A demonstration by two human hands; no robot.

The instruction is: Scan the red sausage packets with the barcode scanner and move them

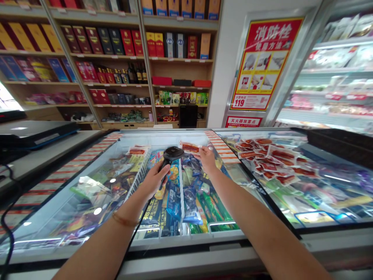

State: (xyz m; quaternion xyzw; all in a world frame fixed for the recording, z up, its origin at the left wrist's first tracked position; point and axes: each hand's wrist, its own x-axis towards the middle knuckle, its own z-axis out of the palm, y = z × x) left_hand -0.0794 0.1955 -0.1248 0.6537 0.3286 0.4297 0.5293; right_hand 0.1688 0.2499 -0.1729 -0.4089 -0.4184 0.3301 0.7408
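Observation:
My left hand (155, 179) is wrapped round the handle of a black barcode scanner (173, 152), and its cable runs down beside my forearm. Between the fingers of my right hand (207, 157) is one end of a sausage packet (189, 147), clear plastic with reddish sausages inside. The scanner's head is close to the left end of that packet. Both are above the glass top of a chest freezer. Another sausage packet (138, 150) lies farther left on the freezer. A heap of similar sausage packets (275, 157) rests on the glass at the right.
Bagged frozen goods (201, 202) fill wire baskets inside the freezer. A dark flat device (43, 134) stands on the counter at the left. Shelves of boxed bottles (113, 41) line the back wall. A red fire-hydrant poster (266, 64) hangs beside a lit display fridge (338, 77).

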